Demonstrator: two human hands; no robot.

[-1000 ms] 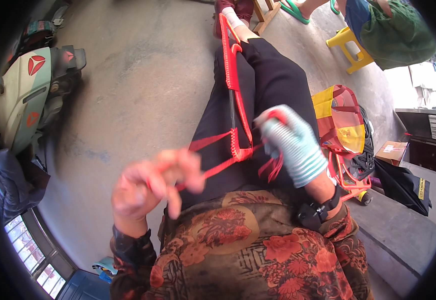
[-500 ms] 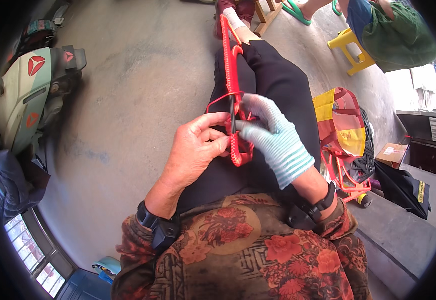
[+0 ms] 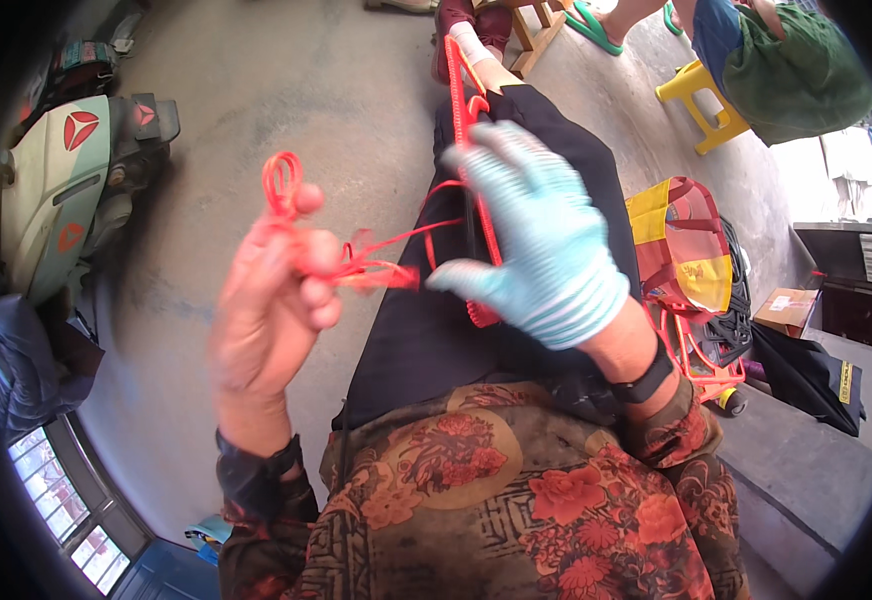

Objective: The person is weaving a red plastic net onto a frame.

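Observation:
My bare left hand (image 3: 276, 285), slightly blurred, is raised to the left of my lap and closed on a looped bundle of thin red cord (image 3: 281, 183). Strands of the cord stretch from it toward a long, narrow red frame (image 3: 461, 95) lying along my dark-trousered legs. The frame's edge looks wrapped in red cord. My right hand (image 3: 546, 240), in a pale blue striped knit glove, is over the frame's near part with thumb and fingers apart. It hides much of that part, and whether it touches the frame is unclear.
To the right are a red-and-yellow bag (image 3: 681, 245) on a red metal cart (image 3: 701, 365), a cardboard box (image 3: 786, 310) and a black bag (image 3: 811, 375). A yellow stool (image 3: 701, 95) and another person's feet are beyond. A scooter (image 3: 66, 195) stands at the left.
My left hand has moved left and up from the frame, drawing out the looped red cord. My gloved right hand has opened its fingers and shifted slightly over the frame.

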